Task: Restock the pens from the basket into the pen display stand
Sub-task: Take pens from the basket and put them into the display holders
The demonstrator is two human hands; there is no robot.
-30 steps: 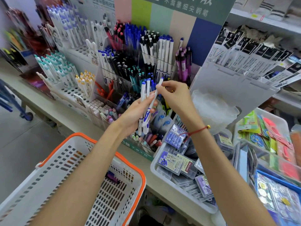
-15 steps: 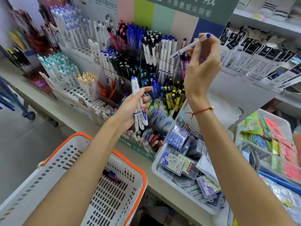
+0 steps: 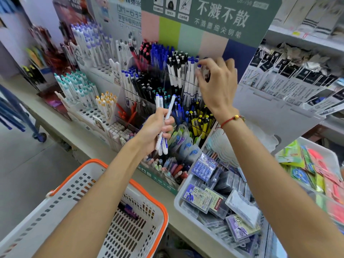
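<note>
Left grip [image 3: 156,130] clutches white pens [image 3: 163,127]; right grip [image 3: 216,84] (fingers curled) pinches a pen top [image 3: 199,66] in the display stand [image 3: 173,79].

The left hand [image 3: 154,131] grips a small bunch of white pens [image 3: 163,125] with blue caps, tips pointing up. Above and to its right, the right hand [image 3: 216,84] reaches into the pen display stand [image 3: 167,86], fingers curled at the tops of the white pens standing there. Below the left forearm sits the orange-rimmed basket [image 3: 104,211]. Under the right forearm lies a grey tray [image 3: 178,200] of refill boxes.
</note>
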